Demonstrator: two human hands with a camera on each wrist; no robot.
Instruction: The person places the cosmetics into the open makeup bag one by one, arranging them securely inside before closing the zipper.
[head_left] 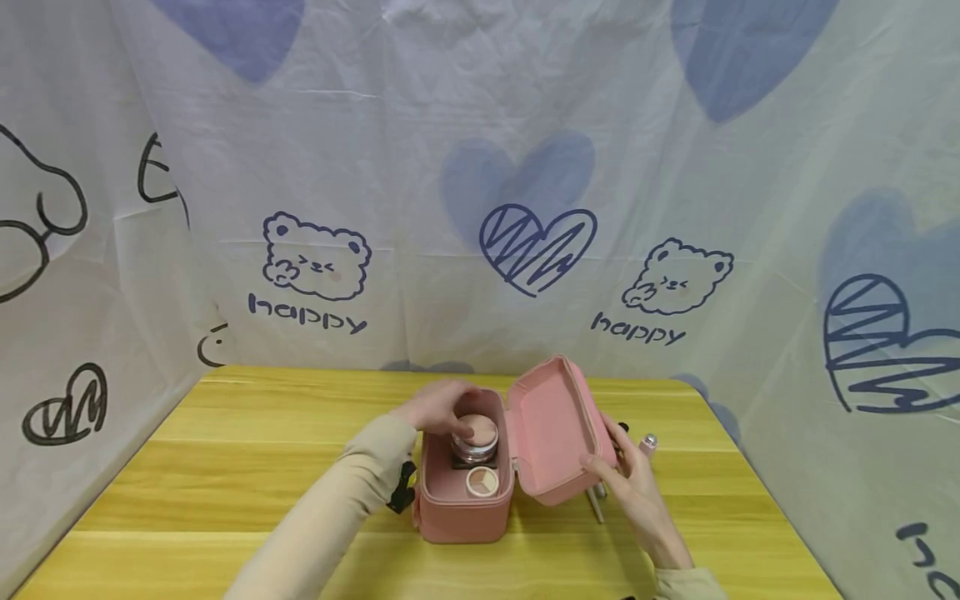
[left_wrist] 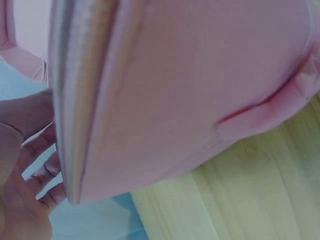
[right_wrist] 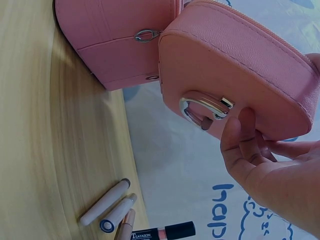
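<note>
One pink case [head_left: 463, 523] open on the table [head_left: 262, 458], right hand [head_left: 637, 492] with grip clamped on its single lid [head_left: 551, 433], left hand [head_left: 441, 407] at one round jar [head_left: 482, 427] inside, grip unclear, one three-section palette [head_left: 482, 482], four tubes [right_wrist: 105, 203]

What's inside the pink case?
A stack of cosmetic containers and a round three-shade palette. The left hand covers part of the stack; anything under the stack or palette is hidden.

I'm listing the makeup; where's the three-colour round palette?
In the head view, the round palette is in the pink case, at its near end, left of the open lid.
</note>
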